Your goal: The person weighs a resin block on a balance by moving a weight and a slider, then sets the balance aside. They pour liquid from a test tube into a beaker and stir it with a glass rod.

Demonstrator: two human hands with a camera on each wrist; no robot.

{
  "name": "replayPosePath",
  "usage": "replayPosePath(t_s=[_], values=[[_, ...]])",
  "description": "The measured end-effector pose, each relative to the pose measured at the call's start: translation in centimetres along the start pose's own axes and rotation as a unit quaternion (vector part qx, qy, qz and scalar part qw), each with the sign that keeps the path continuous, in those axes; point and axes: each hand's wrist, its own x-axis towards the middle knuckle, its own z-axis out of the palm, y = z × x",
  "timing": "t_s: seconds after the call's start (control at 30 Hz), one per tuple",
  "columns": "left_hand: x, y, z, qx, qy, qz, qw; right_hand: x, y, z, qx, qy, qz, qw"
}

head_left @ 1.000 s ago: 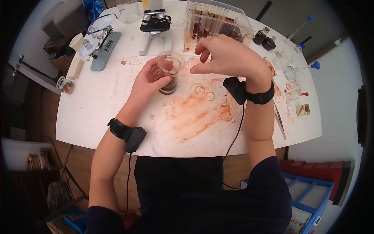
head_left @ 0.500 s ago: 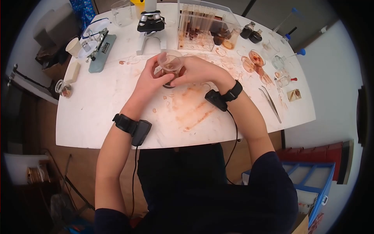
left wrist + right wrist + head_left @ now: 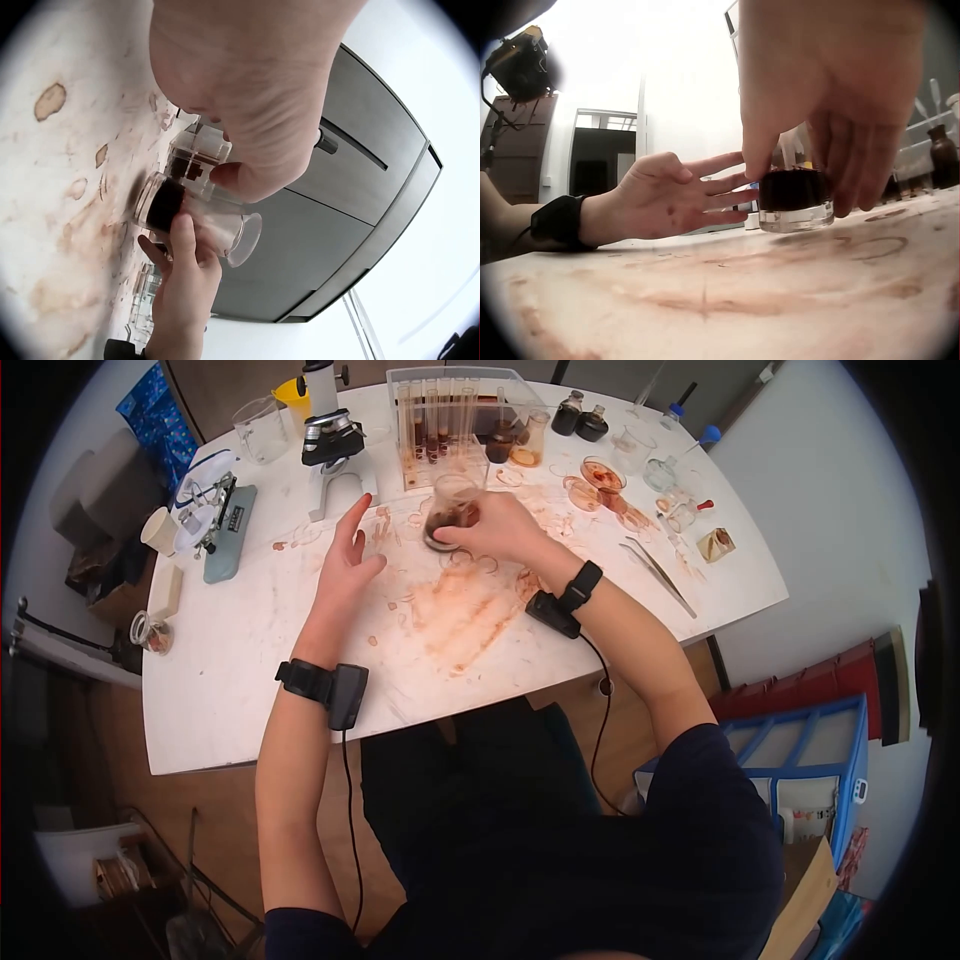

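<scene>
A clear glass cup [image 3: 458, 485] with a flared rim holds dark liquid in its lower part. My right hand [image 3: 502, 528] grips it from the right side, thumb toward me. In the right wrist view, the thick glass base of the cup [image 3: 795, 217] is close over the stained table, between thumb and fingers. My left hand [image 3: 345, 565] is to the left of the cup, fingers extended and apart from it. In the left wrist view, the cup leans in the right hand [image 3: 187, 281], and its rim points away from the table.
A test tube rack [image 3: 440, 455] stands behind the cup, a microscope [image 3: 332, 445] to its left. A balance [image 3: 230, 530] is at far left. On the right are tweezers [image 3: 660, 578], a petri dish [image 3: 603, 473] and dark bottles [image 3: 592, 426]. Reddish stains mark the table [image 3: 330, 690].
My right hand has come down from above the table and taken hold of the cup. My left hand has let go of it and drawn away to the left. The head view has shifted.
</scene>
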Motion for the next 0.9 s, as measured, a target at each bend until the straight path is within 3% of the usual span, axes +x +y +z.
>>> replayPosePath(t_s=[0.17,0.37,0.5,0.9], values=[[0.2,-0.7,-0.1,0.023,0.032,-0.021,0.999,1.0,5.2,-4.5,-0.045,0.031,0.084,0.995],[0.3,-0.6,-0.1,0.035,0.043,-0.044,0.997,4.0,11.5,-6.3,-0.100,0.088,0.100,0.986],[0.1,-0.2,0.1,0.033,0.037,-0.047,0.998,4.8,11.3,-6.7,-0.123,0.073,0.141,0.980],[0.1,-0.7,-0.1,0.022,0.043,-0.038,0.998,7.1,11.7,-5.3,-0.093,0.072,0.131,0.984]])
